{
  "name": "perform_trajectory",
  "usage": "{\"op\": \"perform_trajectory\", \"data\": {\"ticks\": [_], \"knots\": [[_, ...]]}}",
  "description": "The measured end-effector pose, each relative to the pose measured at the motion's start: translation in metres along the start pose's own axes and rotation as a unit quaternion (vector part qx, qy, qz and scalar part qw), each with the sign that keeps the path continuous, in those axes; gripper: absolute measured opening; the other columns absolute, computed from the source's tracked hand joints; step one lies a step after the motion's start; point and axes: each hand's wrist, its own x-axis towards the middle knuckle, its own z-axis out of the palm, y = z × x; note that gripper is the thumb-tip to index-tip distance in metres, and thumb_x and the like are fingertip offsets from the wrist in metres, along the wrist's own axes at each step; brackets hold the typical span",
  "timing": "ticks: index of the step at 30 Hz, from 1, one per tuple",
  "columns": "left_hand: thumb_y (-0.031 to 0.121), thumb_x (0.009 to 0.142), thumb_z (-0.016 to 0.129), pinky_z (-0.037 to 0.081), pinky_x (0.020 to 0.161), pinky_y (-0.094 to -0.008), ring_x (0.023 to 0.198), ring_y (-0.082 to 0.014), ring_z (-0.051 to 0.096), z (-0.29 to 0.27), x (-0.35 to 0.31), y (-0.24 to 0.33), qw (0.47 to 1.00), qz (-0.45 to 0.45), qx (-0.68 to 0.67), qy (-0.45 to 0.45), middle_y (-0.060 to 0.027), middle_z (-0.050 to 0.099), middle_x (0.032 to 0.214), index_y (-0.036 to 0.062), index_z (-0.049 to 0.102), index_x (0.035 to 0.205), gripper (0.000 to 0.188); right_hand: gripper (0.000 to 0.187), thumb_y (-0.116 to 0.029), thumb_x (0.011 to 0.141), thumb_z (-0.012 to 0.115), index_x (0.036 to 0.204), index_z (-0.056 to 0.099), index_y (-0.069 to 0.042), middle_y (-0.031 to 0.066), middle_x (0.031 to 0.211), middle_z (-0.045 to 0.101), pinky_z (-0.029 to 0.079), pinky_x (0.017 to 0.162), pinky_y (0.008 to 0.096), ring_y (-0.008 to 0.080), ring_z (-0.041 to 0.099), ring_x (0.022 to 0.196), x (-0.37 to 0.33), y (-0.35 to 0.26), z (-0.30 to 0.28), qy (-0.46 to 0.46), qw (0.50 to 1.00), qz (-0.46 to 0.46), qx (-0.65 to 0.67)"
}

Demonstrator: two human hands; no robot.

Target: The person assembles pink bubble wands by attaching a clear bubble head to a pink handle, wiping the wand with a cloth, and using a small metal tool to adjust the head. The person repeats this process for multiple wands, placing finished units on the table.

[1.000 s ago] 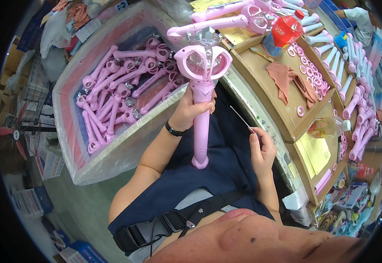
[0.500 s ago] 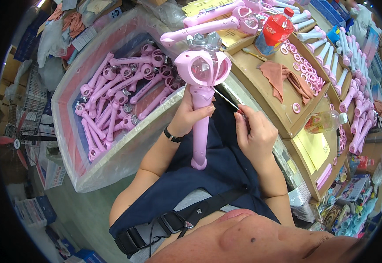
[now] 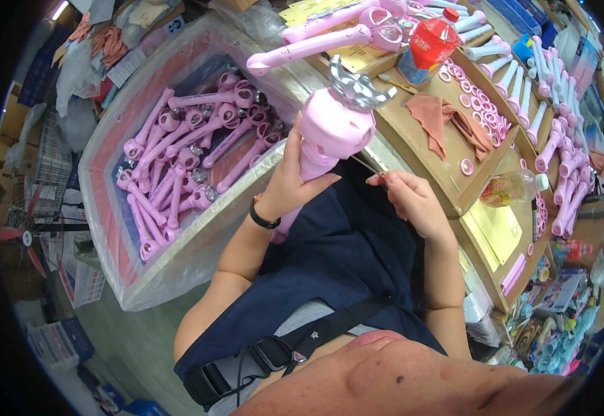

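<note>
Cluttered workbench (image 3: 392, 159), pink wand (image 3: 336, 128) slanting, held in curled left hand (image 3: 286, 182), right hand (image 3: 416, 200) pinching metal tool (image 3: 365, 164)

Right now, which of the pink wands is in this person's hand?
The wand the left hand holds, silver crown tilted rightward; others lie unheld, like those heaped in the bin.

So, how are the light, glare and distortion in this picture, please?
Head view: light is bright and fairly even, with a white lamp glowing upper left; head view: glints on the silver crown of the pink wand; head view: fisheye bends things near its black rim.
</note>
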Motion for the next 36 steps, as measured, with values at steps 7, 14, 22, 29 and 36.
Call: {"op": "perform_trajectory", "data": {"ticks": [7,14,22,29,36], "knots": [[0.014,0.075,0.076,0.03,0.105,-0.0341,0.131,-0.0257,0.035,0.003,-0.006,-0.002,0.999,-0.035,-0.022,-0.014,-0.0205,0.032,0.142,-0.0031,0.007,0.145,0.101,0.028,-0.03,0.094,0.052,0.093,0.065,-0.005,-0.0004,0.061,0.048,0.035,0.047,0.0235,0.0091,0.046,0.053,0.0,0.018,0.003,0.034,0.999,-0.022,-0.034],[0.009,0.078,0.072,0.044,0.086,-0.029,0.104,-0.0169,0.051,0.006,-0.006,0.006,0.958,-0.205,-0.202,-0.017,-0.0122,0.04,0.13,0.0011,0.009,0.146,0.093,0.014,-0.019,0.081,0.068,0.086,0.063,-0.008,0.0073,0.066,0.056,0.045,0.049,0.035,0.0263,0.058,0.058,-0.008,-0.002,0.029,0.244,0.817,-0.275,-0.445],[0.008,0.081,0.069,0.047,0.069,-0.0236,0.082,-0.0099,0.053,0.011,-0.005,0.011,0.902,-0.259,-0.342,-0.039,-0.006,0.049,0.11,0.0045,0.01,0.146,0.088,0.011,-0.017,0.081,0.068,0.086,0.065,-0.007,0.0082,0.069,0.061,0.046,0.052,0.0319,0.0241,0.06,0.058,-0.027,-0.03,0.036,0.242,0.794,-0.24,-0.504],[0.008,0.081,0.069,0.046,0.068,-0.0234,0.081,-0.0095,0.053,0.006,-0.005,0.012,0.887,-0.276,-0.369,-0.004,-0.0059,0.05,0.108,0.0052,0.009,0.146,0.088,0.011,-0.018,0.08,0.069,0.081,0.065,-0.007,0.0084,0.066,0.063,0.046,0.048,0.0326,0.0245,0.061,0.055,-0.027,-0.024,0.034,0.274,0.85,-0.238,-0.382],[0.009,0.081,0.069,0.047,0.07,-0.0238,0.083,-0.0099,0.053,0.01,-0.005,0.015,0.897,-0.259,-0.358,-0.016,-0.0061,0.048,0.112,0.006,0.008,0.147,0.09,0.01,-0.018,0.081,0.068,0.081,0.066,-0.008,0.0081,0.067,0.064,0.045,0.048,0.0324,0.0239,0.061,0.055,-0.023,-0.02,0.034,0.266,0.847,-0.242,-0.391]]}}
